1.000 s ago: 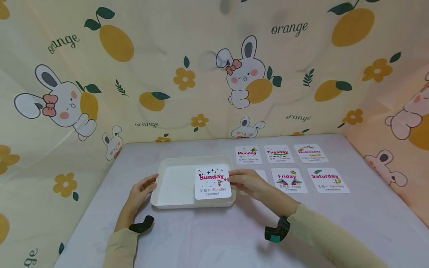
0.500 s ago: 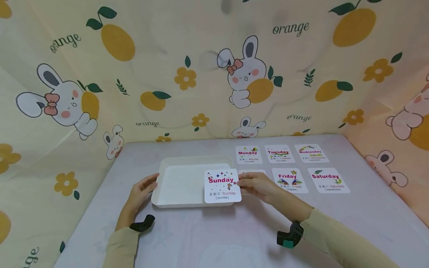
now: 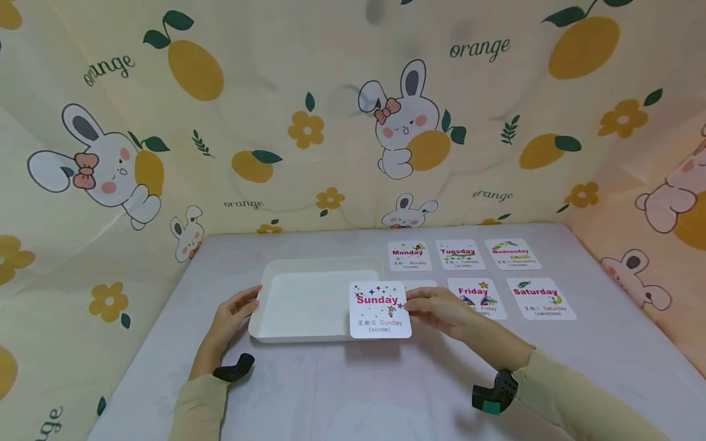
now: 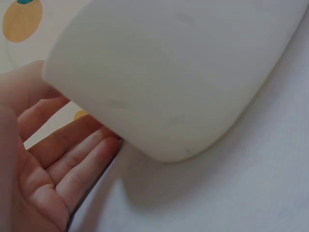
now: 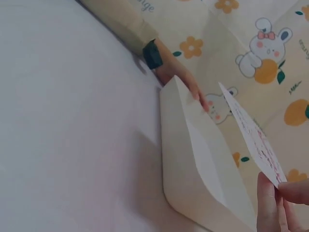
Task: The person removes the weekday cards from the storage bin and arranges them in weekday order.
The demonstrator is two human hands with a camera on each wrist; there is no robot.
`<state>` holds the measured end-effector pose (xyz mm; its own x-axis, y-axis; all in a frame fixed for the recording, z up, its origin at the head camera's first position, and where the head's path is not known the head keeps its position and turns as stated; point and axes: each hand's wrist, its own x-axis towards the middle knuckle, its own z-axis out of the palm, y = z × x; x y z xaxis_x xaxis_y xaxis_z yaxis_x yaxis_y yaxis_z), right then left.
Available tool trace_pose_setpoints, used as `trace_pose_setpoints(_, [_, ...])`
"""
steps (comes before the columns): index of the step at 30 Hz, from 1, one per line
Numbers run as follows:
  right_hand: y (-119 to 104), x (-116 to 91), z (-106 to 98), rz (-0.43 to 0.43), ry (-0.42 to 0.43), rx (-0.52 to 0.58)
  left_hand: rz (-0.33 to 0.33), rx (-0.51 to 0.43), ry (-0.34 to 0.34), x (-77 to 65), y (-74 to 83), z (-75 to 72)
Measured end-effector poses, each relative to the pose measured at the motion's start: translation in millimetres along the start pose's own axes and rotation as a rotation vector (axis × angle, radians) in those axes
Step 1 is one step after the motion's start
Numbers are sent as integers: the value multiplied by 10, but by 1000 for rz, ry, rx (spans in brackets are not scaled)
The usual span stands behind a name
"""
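My right hand (image 3: 444, 309) pinches the right edge of a white square flashcard (image 3: 380, 321) printed "Sunday", held face up toward the head camera above the near right corner of a white tray (image 3: 309, 263). Thumb and fingertips meet at the card's edge in the right wrist view, where the card (image 5: 251, 133) stands tilted over the tray's rim. At the tray's left end, my left hand (image 3: 227, 324) holds the rim with its fingers. Close up in the left wrist view, the fingers (image 4: 79, 169) lie along the edge of the tray (image 4: 169, 87).
On the table (image 3: 309, 392), right of the tray, lie flashcards in two rows: Monday (image 3: 409, 260), Tuesday (image 3: 460, 260), Wednesday (image 3: 513, 260), then Friday (image 3: 477, 291) and Saturday (image 3: 543, 306). My right hand mostly hides another card (image 3: 420, 283). A printed cloth (image 3: 342, 128) hangs behind.
My right hand has carried the Sunday card to the right and slightly nearer, from over the tray to past its right corner. My left hand and the tray have stayed put.
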<state>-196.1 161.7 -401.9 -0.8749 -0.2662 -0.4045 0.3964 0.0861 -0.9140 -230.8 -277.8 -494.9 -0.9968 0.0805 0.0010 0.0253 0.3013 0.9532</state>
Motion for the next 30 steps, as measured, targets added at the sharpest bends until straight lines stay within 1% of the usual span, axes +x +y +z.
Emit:
trace_pose_setpoints(7, [31,-103,-68,41,29,-30,8,1,-2,12,-5,12])
trace_pose_setpoints(15, [128,-196,-180,61,22,-27,-6,-1,7,3,1,9])
trace_pose_setpoints(18, [189,-233,-215,67,6,-29,-10,1,9,-21,1,2])
trace_pose_setpoints(23, [305,-292,-265,71,-45,-32,-9,16,7,-39,-20,-11])
trace_pose_setpoints(30, [466,-381,-348,85,-89,-36,-8,0,11,20,-42,-17])
